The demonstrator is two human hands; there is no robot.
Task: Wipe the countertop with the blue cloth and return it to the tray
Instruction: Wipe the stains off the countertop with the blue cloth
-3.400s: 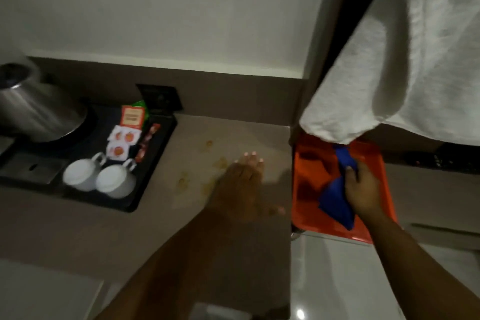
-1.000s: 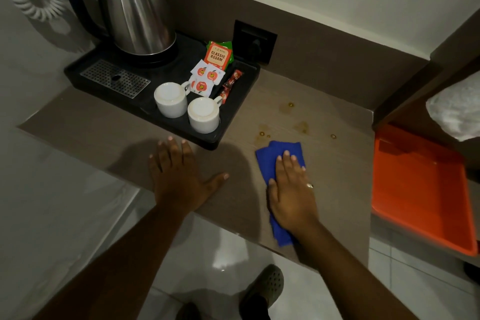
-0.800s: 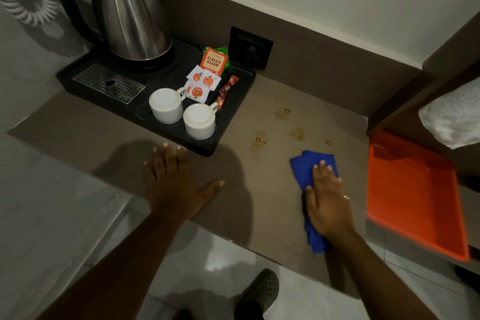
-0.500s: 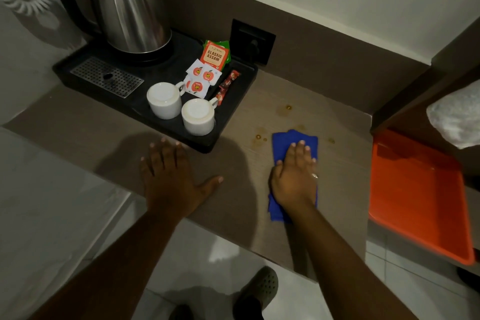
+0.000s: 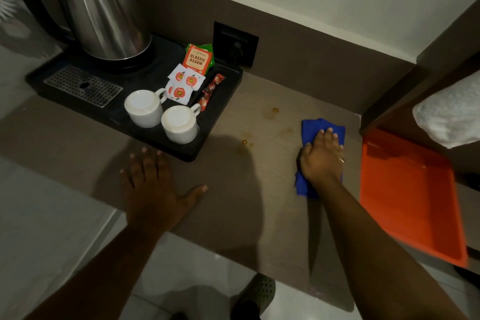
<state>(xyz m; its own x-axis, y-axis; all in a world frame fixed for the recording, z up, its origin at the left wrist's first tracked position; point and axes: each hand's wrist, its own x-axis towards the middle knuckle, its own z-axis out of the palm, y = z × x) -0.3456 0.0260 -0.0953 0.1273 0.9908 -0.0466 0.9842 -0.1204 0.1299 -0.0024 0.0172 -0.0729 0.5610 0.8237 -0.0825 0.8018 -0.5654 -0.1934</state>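
The blue cloth (image 5: 315,126) lies flat on the brown countertop (image 5: 262,189), near its right end. My right hand (image 5: 322,160) presses down on the cloth with fingers pointing toward the wall, covering its middle. Small yellowish stains (image 5: 274,110) mark the countertop to the left of the cloth. My left hand (image 5: 153,184) rests flat on the countertop with fingers spread and holds nothing. The orange tray (image 5: 405,197) sits to the right of the countertop, a little lower, with nothing in it.
A black tray (image 5: 223,112) at the back left carries a steel kettle (image 5: 101,8), two upturned white cups (image 5: 145,108), tea sachets (image 5: 196,58). A wall socket (image 5: 235,43) sits behind it. A white towel (image 5: 452,112) hangs over the orange tray. My shoe (image 5: 255,296) shows on the floor.
My right hand took the blue cloth from the orange tray, then swept it side to side over the stains; since half a second ago it has slid right. The left hand stayed planted.
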